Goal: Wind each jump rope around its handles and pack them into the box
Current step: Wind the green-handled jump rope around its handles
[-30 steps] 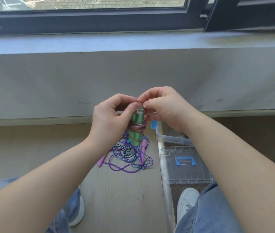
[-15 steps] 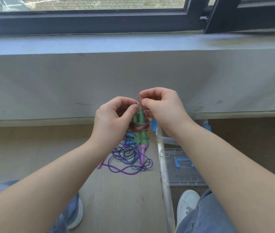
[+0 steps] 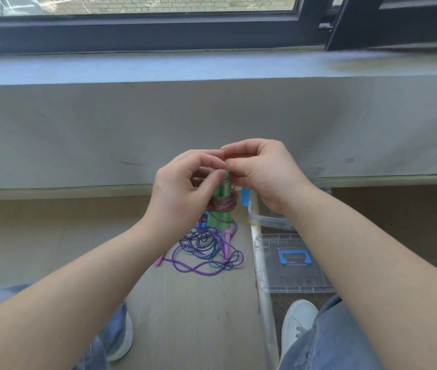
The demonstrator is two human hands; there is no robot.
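Observation:
Two green handles [image 3: 222, 209] stand upright side by side in the air, with a translucent pinkish rope [image 3: 222, 205] wound round their middle. My left hand [image 3: 182, 192] grips the handles near the top, thumb across them. My right hand [image 3: 262, 173] pinches the rope's loose end just above the handles. On the floor below lies a tangle of purple and blue ropes [image 3: 208, 252] with pink handles [image 3: 227, 243]. The clear box [image 3: 265, 220] stands to the right, partly hidden by my right wrist.
The clear box lid [image 3: 289, 265] with a blue handle lies flat on the floor at the right. A pale rail [image 3: 264, 284] runs toward me beside it. A grey wall under a window sill closes off the far side. My knees and white shoes frame the bottom.
Both hands stayed at the top of the green handles; the right hand's fingertips shifted slightly on the rope end. The bundle and the floor ropes lie as before.

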